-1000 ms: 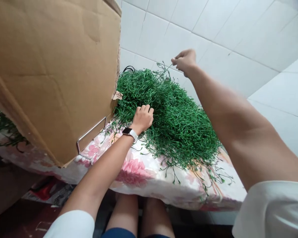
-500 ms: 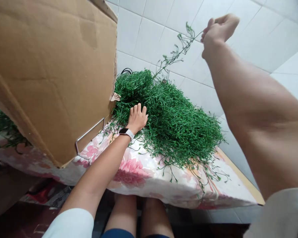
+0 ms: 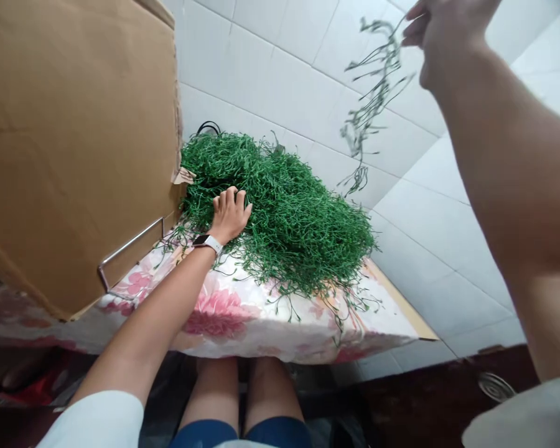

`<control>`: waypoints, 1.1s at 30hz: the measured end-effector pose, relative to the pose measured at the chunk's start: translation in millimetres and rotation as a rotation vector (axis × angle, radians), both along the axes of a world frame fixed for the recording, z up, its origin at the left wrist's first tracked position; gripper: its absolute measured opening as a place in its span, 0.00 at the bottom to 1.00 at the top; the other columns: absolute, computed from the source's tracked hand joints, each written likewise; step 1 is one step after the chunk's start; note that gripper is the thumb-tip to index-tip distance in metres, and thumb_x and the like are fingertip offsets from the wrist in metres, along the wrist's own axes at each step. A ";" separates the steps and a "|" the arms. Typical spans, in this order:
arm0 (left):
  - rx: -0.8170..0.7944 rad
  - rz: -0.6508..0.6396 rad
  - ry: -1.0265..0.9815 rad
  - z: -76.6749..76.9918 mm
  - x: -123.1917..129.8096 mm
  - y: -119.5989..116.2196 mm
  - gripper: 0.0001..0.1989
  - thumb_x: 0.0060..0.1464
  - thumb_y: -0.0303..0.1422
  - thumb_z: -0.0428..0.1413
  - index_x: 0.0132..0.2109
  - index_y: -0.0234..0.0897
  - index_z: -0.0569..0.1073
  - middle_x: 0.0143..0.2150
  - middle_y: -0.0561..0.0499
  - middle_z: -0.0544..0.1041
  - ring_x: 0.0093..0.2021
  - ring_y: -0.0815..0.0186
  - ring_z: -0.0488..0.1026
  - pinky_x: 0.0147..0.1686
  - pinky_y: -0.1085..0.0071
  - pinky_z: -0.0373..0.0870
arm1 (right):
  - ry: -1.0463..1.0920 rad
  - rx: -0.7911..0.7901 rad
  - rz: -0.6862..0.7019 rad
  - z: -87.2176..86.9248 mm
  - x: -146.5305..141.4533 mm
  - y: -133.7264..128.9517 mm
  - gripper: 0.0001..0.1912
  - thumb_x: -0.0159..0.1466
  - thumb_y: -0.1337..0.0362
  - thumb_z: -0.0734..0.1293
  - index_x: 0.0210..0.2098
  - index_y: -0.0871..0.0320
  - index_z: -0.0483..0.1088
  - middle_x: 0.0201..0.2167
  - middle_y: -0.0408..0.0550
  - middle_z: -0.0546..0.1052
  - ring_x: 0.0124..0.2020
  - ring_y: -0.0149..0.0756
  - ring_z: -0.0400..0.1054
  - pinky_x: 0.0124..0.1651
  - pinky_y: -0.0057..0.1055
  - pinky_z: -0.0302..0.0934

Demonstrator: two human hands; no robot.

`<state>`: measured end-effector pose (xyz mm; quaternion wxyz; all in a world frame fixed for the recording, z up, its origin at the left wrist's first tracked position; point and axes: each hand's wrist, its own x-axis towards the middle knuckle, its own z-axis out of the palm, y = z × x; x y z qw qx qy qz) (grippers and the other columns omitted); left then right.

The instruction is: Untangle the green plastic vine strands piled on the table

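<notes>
My right hand [image 3: 450, 28] is raised at the top right, partly out of view. Its fingers pinch one end of a thin green plant strand [image 3: 373, 106], which hangs free of the heap and is blurred. A large tangled pile of green plant strands [image 3: 298, 224], with thin stems and small forked tips, lies on the table. Low at the pile's left part, my left hand [image 3: 229, 216], with a watch on its wrist, has its fingers curled into the strands. Its fingertips are partly hidden among them.
A big cardboard box [image 3: 84, 143] stands left of the pile, with a bent metal wire handle [image 3: 130, 252] at its base. Floral cloth [image 3: 219, 311] covers the table. Behind rises a white tiled wall [image 3: 270, 68]. A black loop [image 3: 208, 127] shows at the pile's back.
My right hand has moved up and right, and its strand has come out of the pile and now hangs loose. The left hand stays on the pile; the view has shifted right.
</notes>
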<state>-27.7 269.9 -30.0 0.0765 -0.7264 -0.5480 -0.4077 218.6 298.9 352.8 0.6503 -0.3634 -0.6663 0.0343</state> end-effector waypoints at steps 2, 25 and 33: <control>0.017 -0.043 -0.102 2.4 1.8 1.9 0.22 0.69 0.42 0.47 0.61 0.34 0.70 0.66 0.30 0.70 0.64 0.43 0.67 0.62 0.47 0.62 | -0.008 0.061 -0.050 -24.2 -15.8 -29.5 0.17 0.75 0.72 0.61 0.33 0.49 0.52 0.13 0.27 0.69 0.15 0.23 0.60 0.21 0.26 0.45; -0.902 -0.917 -0.669 29.8 0.7 -3.8 0.23 0.58 0.52 0.60 0.47 0.38 0.78 0.31 0.51 0.73 0.32 0.65 0.74 0.37 0.66 0.75 | 0.282 -0.520 0.543 -331.5 -17.9 -52.0 0.31 0.48 0.39 0.81 0.35 0.50 0.65 0.30 0.38 0.76 0.26 0.28 0.68 0.28 0.28 0.66; -0.229 -0.642 -0.263 30.8 45.7 -36.4 0.23 0.54 0.53 0.64 0.36 0.36 0.74 0.37 0.49 0.77 0.41 0.64 0.73 0.47 0.64 0.70 | 0.426 -0.460 0.553 -331.6 -15.4 -67.9 0.24 0.60 0.42 0.76 0.33 0.51 0.65 0.37 0.41 0.77 0.37 0.29 0.74 0.38 0.28 0.72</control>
